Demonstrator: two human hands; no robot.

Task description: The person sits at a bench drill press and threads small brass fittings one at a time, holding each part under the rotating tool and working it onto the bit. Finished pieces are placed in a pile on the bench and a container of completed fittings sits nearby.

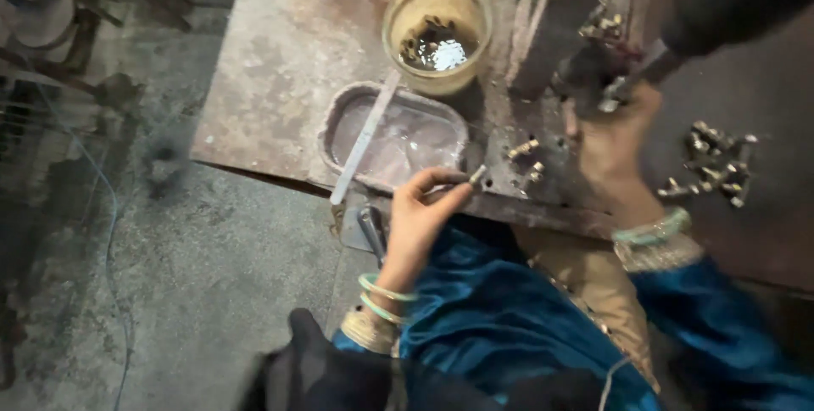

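Over worn metal bench (280, 46), left hand (420, 216) pinches fitting (476, 176) pointing up-right.

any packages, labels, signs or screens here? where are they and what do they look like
No labels, signs or screens show. Only open containers:
Round tub: back of the metal table, translucent yellowish, small metal parts in liquid.
Oval tray: in front of the tub, grey, shallow, holds liquid, with a flat metal strip laid across it.
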